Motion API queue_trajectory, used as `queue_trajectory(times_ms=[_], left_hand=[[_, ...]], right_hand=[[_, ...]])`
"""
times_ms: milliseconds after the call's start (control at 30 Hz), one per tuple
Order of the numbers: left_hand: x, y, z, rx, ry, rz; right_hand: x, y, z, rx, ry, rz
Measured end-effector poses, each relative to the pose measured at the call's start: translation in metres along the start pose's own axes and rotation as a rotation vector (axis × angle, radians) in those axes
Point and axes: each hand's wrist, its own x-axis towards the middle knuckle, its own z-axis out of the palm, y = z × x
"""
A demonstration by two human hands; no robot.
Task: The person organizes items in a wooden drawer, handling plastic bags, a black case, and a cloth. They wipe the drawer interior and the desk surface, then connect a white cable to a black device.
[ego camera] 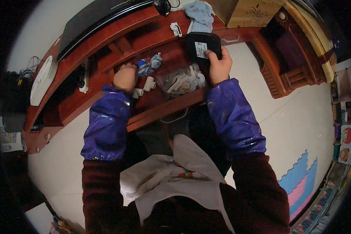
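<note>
A wooden drawer [166, 108] stands pulled out in front of my body. My right hand [220, 65] grips a flat black plastic box [191, 41] by its near right corner, thumb on the white printed label. The box is held over the right side of the drawer. My left hand [125, 76], blurred, is at the drawer's left side with its fingers bent; whether it holds anything is hidden. Beside it lie a clear bag with blue pieces [147, 65] and white plastic pipe fittings [149, 84]. A clear plastic bag of white parts [182, 81] fills the drawer's right half.
On the red-brown cabinet behind are a white plastic fitting with a dark strip [176, 29], a light blue cloth [199, 14] and a wide black screen [102, 26]. A power strip [84, 80] sits on the left shelf. Carved wooden furniture [298, 77] stands to the right.
</note>
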Motion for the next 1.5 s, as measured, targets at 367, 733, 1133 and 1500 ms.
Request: queue_trajectory(times_ms=[367, 733, 1133, 1500], left_hand=[[-0.045, 0.016, -0.106, -0.615, -0.337, 0.296], [-0.069, 0.039, -0.041, -0.338, -0.465, 0.242], [-0.033, 0.027, -0.042, 0.156, -0.481, 0.088], [-0.014, 0.040, -0.051, -0.064, -0.668, -0.109]], right_hand=[[-0.001, 0.003, -0.005, 0.000, -0.006, 0.019], [0.000, -0.001, -0.002, 0.020, -0.021, 0.019], [-0.002, 0.000, 0.002, 0.049, -0.025, 0.017], [-0.002, 0.000, -0.001, 0.002, -0.026, 0.010]])
